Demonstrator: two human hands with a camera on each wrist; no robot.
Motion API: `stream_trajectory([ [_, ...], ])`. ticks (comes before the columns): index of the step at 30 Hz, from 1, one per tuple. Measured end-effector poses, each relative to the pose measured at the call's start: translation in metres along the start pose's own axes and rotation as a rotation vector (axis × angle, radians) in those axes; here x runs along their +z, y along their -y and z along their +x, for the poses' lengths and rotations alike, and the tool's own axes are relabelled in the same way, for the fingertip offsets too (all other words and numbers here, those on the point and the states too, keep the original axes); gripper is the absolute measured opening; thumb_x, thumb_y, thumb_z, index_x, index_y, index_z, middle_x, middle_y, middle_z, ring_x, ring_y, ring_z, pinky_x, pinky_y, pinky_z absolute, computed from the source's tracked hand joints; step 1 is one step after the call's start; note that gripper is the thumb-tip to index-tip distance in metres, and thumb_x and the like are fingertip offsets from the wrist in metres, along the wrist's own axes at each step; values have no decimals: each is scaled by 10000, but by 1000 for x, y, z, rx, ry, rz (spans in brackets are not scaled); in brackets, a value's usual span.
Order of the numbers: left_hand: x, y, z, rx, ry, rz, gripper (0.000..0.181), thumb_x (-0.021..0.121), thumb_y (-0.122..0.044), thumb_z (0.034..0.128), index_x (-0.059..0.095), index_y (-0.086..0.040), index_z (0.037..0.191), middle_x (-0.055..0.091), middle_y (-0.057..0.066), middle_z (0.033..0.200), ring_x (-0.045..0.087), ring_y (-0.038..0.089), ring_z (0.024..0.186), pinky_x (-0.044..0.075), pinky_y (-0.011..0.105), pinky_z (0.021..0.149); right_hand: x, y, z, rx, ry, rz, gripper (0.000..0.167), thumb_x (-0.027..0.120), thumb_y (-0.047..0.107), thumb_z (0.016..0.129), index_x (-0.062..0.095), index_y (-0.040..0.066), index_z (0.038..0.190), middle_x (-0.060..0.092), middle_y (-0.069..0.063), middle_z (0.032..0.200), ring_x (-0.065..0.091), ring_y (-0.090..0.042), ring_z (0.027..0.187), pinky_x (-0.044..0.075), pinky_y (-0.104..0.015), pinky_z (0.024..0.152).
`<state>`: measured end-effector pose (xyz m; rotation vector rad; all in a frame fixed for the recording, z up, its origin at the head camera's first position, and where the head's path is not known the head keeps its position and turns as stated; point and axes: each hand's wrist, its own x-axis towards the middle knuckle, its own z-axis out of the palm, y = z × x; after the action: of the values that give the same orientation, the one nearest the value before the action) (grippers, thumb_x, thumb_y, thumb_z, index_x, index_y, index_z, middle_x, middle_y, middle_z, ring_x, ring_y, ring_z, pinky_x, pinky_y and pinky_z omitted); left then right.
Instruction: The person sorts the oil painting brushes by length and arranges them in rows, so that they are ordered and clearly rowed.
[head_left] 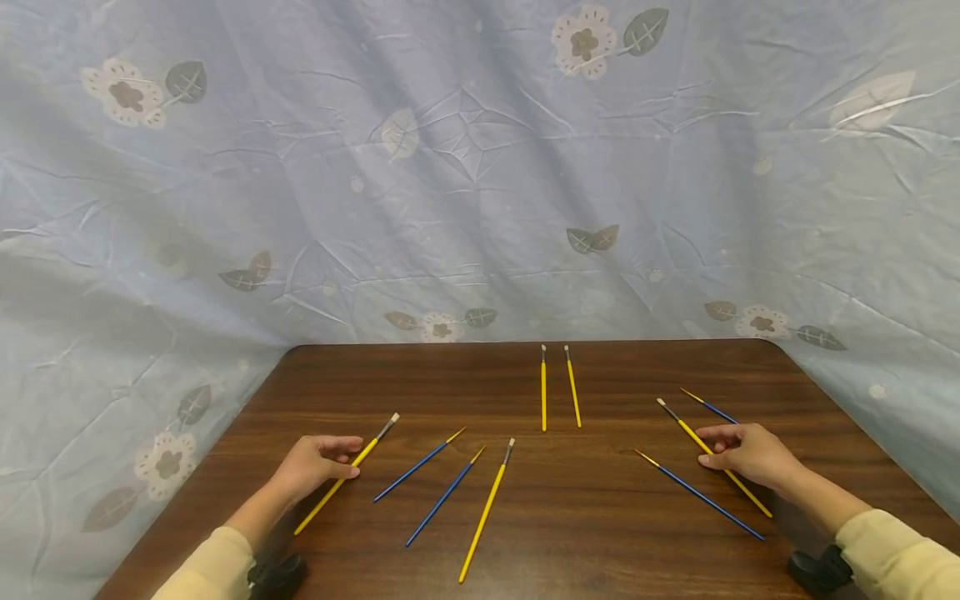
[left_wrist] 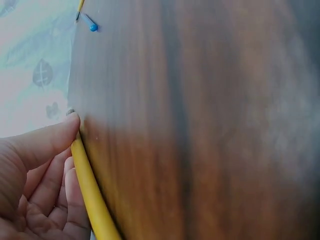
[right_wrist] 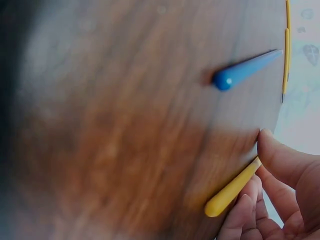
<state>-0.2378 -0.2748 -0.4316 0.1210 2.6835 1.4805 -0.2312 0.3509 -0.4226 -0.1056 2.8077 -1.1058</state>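
Observation:
My left hand (head_left: 313, 465) holds a yellow paintbrush (head_left: 367, 452) between thumb and fingers, its pale bristles pointing away to the right. The left wrist view shows the thumb on the yellow handle (left_wrist: 91, 195) with the fingers behind it. On the other side, my right hand (head_left: 756, 457) pinches another yellow paintbrush (head_left: 690, 432), bristles pointing away to the left. Its rounded handle end (right_wrist: 220, 204) shows in the right wrist view. Beside the right hand lies a blue paintbrush (head_left: 705, 497). A second blue paintbrush (head_left: 720, 411) is partly hidden behind that hand.
Between the hands, two blue paintbrushes (head_left: 420, 471) and one yellow paintbrush (head_left: 486, 512) lie slanted on the brown wooden table (head_left: 585, 533). Two yellow paintbrushes (head_left: 543, 396) lie near the back edge. A flowered grey-blue cloth (head_left: 480, 208) hangs behind and around the table.

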Motion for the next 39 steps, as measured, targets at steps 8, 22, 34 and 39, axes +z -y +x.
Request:
stream_trajectory([
  [8,3,2,1,-15,-44,51,441,836,-40,726,699,10,1143,685,130,1114,612,212,908,534,270,736,1,0,1,-1,-15,-16,554,766,244,844,589,-70,1265,517,-36,824,434,-169,679,354,-259,550],
  [22,5,-1,-1,-20,-51,53,424,825,-36,739,697,25,1138,685,153,1130,645,274,979,548,341,811,1,-1,1,-7,-20,1,535,770,202,840,590,-100,1243,547,-23,778,473,-167,676,373,-256,560],
  [34,5,-1,0,-46,-63,58,396,815,-89,770,708,-13,1144,689,122,1138,608,314,1097,519,410,886,-2,0,1,-13,-48,-56,482,760,223,848,632,-68,1211,626,-16,814,487,-199,735,363,-300,626],
  [39,3,-1,1,-57,-57,66,398,813,-109,778,707,-23,1152,686,113,1148,566,340,1160,500,433,917,-4,0,2,-24,-62,-99,462,758,248,850,656,-48,1190,691,-91,961,519,-235,812,413,-328,667],
])
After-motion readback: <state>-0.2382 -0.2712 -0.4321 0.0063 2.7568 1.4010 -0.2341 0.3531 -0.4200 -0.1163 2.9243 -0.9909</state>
